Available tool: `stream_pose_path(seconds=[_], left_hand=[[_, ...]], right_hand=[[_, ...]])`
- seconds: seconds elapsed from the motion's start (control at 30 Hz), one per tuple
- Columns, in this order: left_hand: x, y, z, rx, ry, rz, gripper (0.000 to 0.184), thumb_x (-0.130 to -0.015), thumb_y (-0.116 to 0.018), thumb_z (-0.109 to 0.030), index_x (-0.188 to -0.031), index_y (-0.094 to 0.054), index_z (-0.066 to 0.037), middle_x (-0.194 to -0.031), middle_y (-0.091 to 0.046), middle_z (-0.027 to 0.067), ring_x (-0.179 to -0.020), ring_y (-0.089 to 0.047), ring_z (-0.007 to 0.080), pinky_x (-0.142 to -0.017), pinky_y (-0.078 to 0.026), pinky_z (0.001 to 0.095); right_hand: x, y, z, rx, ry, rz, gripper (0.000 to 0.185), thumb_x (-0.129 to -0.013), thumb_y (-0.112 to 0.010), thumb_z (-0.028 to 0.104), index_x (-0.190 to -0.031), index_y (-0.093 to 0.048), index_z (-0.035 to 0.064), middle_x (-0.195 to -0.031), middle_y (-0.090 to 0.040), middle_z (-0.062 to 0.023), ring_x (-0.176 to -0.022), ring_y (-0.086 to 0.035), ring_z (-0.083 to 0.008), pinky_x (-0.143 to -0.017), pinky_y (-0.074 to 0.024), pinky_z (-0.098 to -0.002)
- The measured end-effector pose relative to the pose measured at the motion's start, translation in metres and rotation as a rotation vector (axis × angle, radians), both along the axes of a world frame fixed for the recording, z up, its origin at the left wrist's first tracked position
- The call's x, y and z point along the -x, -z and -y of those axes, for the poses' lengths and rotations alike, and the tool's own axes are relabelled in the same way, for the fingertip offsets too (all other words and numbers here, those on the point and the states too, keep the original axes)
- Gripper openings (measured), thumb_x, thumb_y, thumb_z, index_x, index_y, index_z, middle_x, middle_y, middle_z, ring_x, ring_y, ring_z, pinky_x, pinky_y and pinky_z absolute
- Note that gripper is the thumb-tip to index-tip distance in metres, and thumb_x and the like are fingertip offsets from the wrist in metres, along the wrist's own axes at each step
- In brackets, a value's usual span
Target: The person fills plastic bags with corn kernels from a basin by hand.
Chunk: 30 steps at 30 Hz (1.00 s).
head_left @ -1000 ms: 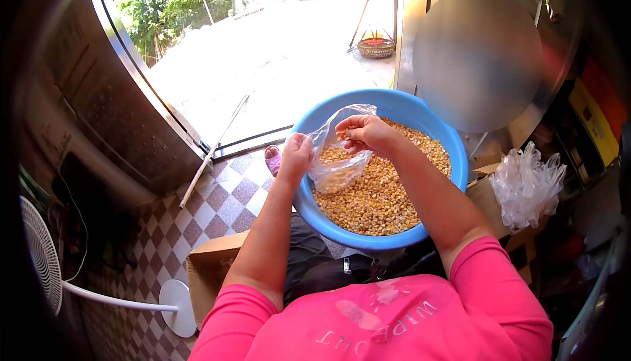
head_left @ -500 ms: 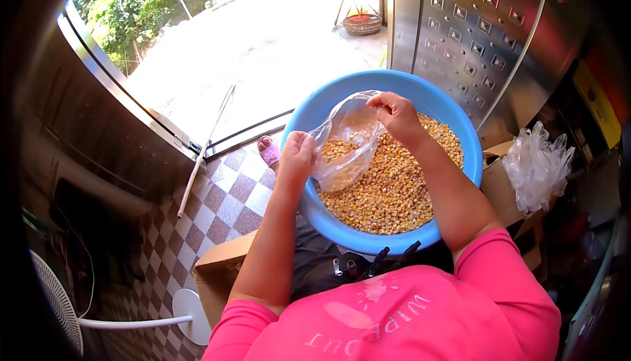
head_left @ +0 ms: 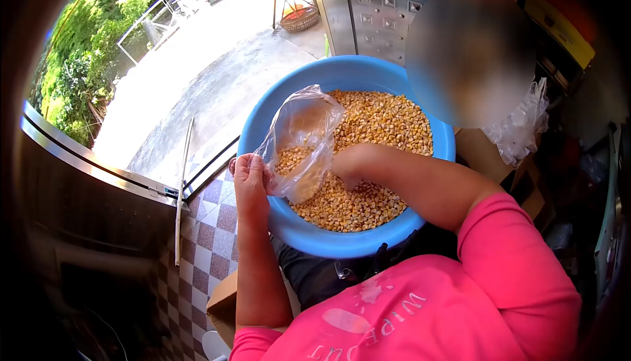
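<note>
While the bare left hand (head_left: 251,173) pinched the lip of a clear, thin, floppy plastic bag (head_left: 309,116) at about the 9 o'clock rim of a big round sky-blue plastic tub (head_left: 368,246), the bare right hand (head_left: 355,162) was down near the tub's centre, fingers bent into a heap of loose golden-yellow corn kernels (head_left: 388,124). My read is that the step in hand was scooping or picking at the corn just beside the bag. Couldn't tell you whether the right hand had a grip on anything, since its fingertips were hidden. The bag sat inside the tub, roughly 9 to 10 o'clock, mouth gaping, with kernels showing in it or through it, hard to say which. I'd reckon the next move called for a steady pinch on that lip and a gentle touch, as plastic that thin looked easy to fold over. As for writing, the bright pink short-sleeved T-shirt (head_left: 513,282) at 6 o'clock read "WIPE OUT" in pale lettering (head_left: 406,308), upside down from this angle. The dim yellow flat panel (head_left: 559,29) at 2 o'clock had nothing I could make out, and I spotted no brand on the tub or bag.
</note>
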State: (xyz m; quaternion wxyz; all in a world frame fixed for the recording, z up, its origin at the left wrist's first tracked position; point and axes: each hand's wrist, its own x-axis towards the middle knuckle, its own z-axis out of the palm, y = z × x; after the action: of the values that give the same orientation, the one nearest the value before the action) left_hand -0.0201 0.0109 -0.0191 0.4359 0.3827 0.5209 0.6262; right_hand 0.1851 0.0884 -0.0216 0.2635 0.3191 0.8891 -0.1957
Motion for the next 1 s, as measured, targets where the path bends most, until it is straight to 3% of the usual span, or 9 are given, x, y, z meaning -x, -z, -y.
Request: stream_pose_path(seconds=[0.1,0.2,0.3,0.43,0.6,0.77,0.8,0.93,1.0], left_hand=[[0.001,0.001,0.001,-0.021,-0.01,-0.109,0.013,-0.094,-0.048,-0.019,-0.087,-0.047,-0.008,-0.064,-0.045,-0.0023,-0.05,-0.038,0.0033,-0.042,-0.031,0.0183],[-0.001,0.0,0.0,-0.017,-0.034,-0.117,0.014,-0.094,-0.049,-0.019,-0.087,-0.047,-0.007,-0.065,-0.044,-0.0021,-0.052,-0.039,0.0039,-0.044,-0.032,0.0186],[-0.002,0.0,-0.001,-0.015,-0.032,-0.074,0.013,-0.094,-0.049,-0.019,-0.087,-0.047,-0.007,-0.065,-0.044,-0.002,-0.053,-0.04,0.0042,-0.044,-0.033,0.0184],[-0.002,-0.003,-0.002,0.005,-0.012,-0.06,0.012,-0.094,-0.049,-0.018,-0.088,-0.047,-0.007,-0.065,-0.044,-0.0021,-0.053,-0.04,0.0042,-0.045,-0.033,0.0182],[-0.004,-0.004,-0.003,0.016,0.019,-0.012,0.008,-0.093,-0.051,-0.015,-0.089,-0.048,-0.009,-0.065,-0.045,-0.0022,-0.053,-0.041,0.0046,-0.044,-0.031,0.018],[-0.004,-0.01,0.0,0.048,0.103,-0.056,0.01,-0.094,-0.05,-0.017,-0.089,-0.047,-0.008,-0.068,-0.046,-0.0013,-0.059,-0.044,0.0048,-0.052,-0.037,0.0172],[-0.004,-0.01,0.002,0.052,0.125,-0.049,0.01,-0.094,-0.049,-0.017,-0.09,-0.047,-0.008,-0.068,-0.045,-0.0014,-0.059,-0.044,0.0048,-0.053,-0.036,0.0173],[-0.004,-0.008,0.001,0.037,0.111,-0.022,0.009,-0.094,-0.048,-0.015,-0.09,-0.047,-0.008,-0.068,-0.045,-0.0019,-0.059,-0.043,0.0043,-0.053,-0.036,0.0169],[-0.004,-0.007,0.0,0.031,0.106,-0.026,0.009,-0.094,-0.049,-0.015,-0.09,-0.047,-0.008,-0.068,-0.045,-0.0021,-0.059,-0.043,0.0041,-0.053,-0.036,0.0168]], right_hand=[[0.007,0.012,0.015,-0.084,-0.078,0.01,0.028,-0.072,-0.066,0.015,-0.098,-0.067,0.004,-0.092,-0.067,-0.015,-0.081,-0.065,-0.0268,-0.07,-0.0519,-0.037],[0.009,0.013,0.013,0.148,0.196,-0.033,0.026,-0.071,-0.063,0.01,-0.096,-0.067,0.004,-0.085,-0.067,-0.0149,-0.07,-0.065,-0.0238,-0.062,-0.0523,-0.0349],[0.001,-0.013,-0.001,0.222,-0.119,-0.016,0.023,-0.071,-0.06,0.005,-0.094,-0.066,0.003,-0.076,-0.065,-0.0105,-0.061,-0.063,-0.0189,-0.053,-0.0508,-0.0318],[-0.018,-0.036,-0.02,0.709,0.153,-0.65,0.017,-0.076,-0.057,0.004,-0.092,-0.062,0.0014,-0.068,-0.06,-0.0071,-0.051,-0.055,-0.0118,-0.043,-0.0437,-0.0252],[-0.003,-0.028,-0.029,0.762,0.498,-1.215,0.017,-0.083,-0.057,0.004,-0.099,-0.059,0.0011,-0.079,-0.058,-0.0047,-0.055,-0.054,-0.008,-0.045,-0.0435,-0.0211],[0.038,-0.011,-0.022,0.877,0.81,-1.313,0.017,-0.085,-0.054,0.001,-0.101,-0.058,-0.0019,-0.084,-0.058,-0.0082,-0.072,-0.059,-0.0139,-0.054,-0.0518,-0.0245],[0.042,-0.008,-0.017,0.902,0.829,-1.309,0.022,-0.085,-0.054,0.001,-0.107,-0.057,-0.0037,-0.09,-0.059,-0.012,-0.08,-0.06,-0.0184,-0.065,-0.0534,-0.028],[0.045,0.004,-0.014,0.733,0.597,-1.122,0.029,-0.083,-0.055,0.003,-0.112,-0.056,-0.0024,-0.095,-0.061,-0.0146,-0.087,-0.061,-0.02,-0.074,-0.0522,-0.0311],[0.044,0.008,-0.01,0.066,0.275,-1.068,0.03,-0.082,-0.057,0.006,-0.112,-0.058,0.0004,-0.092,-0.063,-0.0136,-0.089,-0.062,-0.0199,-0.078,-0.0505,-0.0318]])
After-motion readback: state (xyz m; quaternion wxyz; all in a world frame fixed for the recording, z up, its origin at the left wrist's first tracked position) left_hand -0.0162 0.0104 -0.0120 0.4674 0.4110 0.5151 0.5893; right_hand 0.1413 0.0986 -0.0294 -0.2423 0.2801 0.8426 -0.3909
